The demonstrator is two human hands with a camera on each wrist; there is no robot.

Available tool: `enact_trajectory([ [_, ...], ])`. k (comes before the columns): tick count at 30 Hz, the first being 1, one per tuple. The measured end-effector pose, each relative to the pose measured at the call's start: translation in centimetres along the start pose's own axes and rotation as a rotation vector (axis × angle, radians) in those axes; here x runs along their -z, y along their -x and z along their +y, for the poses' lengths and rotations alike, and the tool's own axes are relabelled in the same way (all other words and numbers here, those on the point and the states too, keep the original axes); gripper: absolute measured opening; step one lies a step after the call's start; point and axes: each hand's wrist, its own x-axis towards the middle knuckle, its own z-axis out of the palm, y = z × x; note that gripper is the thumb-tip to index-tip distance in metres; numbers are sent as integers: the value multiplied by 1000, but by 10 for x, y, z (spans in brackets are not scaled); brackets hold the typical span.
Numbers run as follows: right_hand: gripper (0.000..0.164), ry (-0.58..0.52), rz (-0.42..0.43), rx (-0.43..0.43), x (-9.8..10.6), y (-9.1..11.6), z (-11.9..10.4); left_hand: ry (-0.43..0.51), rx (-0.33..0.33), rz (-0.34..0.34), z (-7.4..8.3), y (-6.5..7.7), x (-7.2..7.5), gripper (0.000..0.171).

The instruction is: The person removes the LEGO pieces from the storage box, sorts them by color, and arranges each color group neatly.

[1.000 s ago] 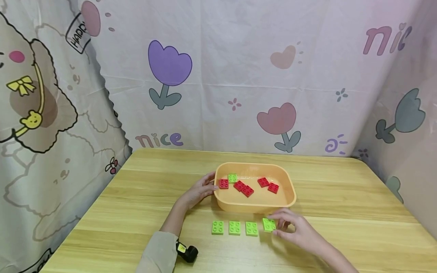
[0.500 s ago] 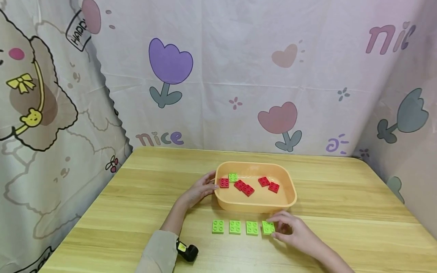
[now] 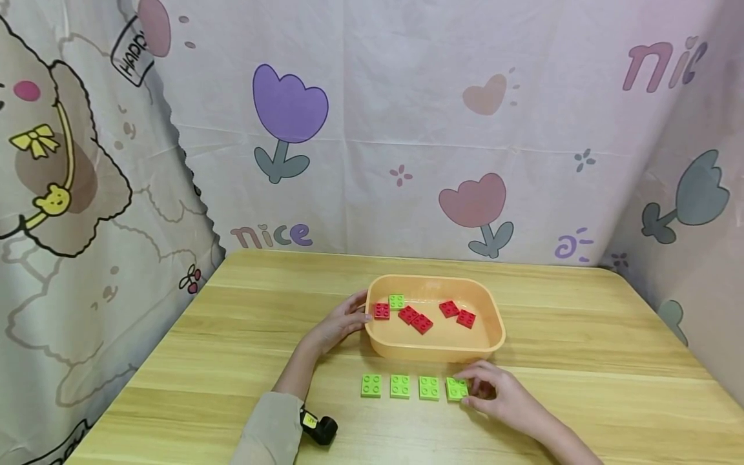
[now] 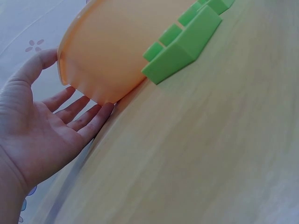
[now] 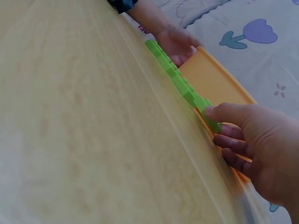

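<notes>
My left hand [image 3: 340,325] holds the left end of an orange plastic tub [image 3: 430,354]. In the left wrist view its thumb [image 4: 44,60] hooks at the rim while the fingers lie against the outer wall. My right hand [image 3: 502,394] pinches a green toy brick [image 3: 456,389] between thumb and fingers, at the right end of a row on the table. Three more green bricks stand to its left: a far left one [image 3: 371,386], a second one [image 3: 400,387] and a third one [image 3: 429,388]. The tub holds several red bricks [image 3: 422,323] and one green brick [image 3: 396,301].
The wooden table [image 3: 279,278] runs back to a printed cloth backdrop [image 3: 372,129], with more cloth at both sides. A black device [image 3: 321,429] is strapped to the left wrist beside a beige sleeve [image 3: 270,429].
The green brick in my right hand has shifted slightly left and been straightened in line with the others. It has stayed put over the last half second. My left hand keeps its place on the tub.
</notes>
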Motion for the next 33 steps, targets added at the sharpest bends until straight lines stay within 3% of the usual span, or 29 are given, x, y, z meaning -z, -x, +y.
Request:
enact_trajectory([
  [10,30,-9,6,30,-1,0,-2,-1,4,-8,1,0,0,72],
  [33,30,11,6,7,-2,0,2,4,5,1,2,0,-1,72],
])
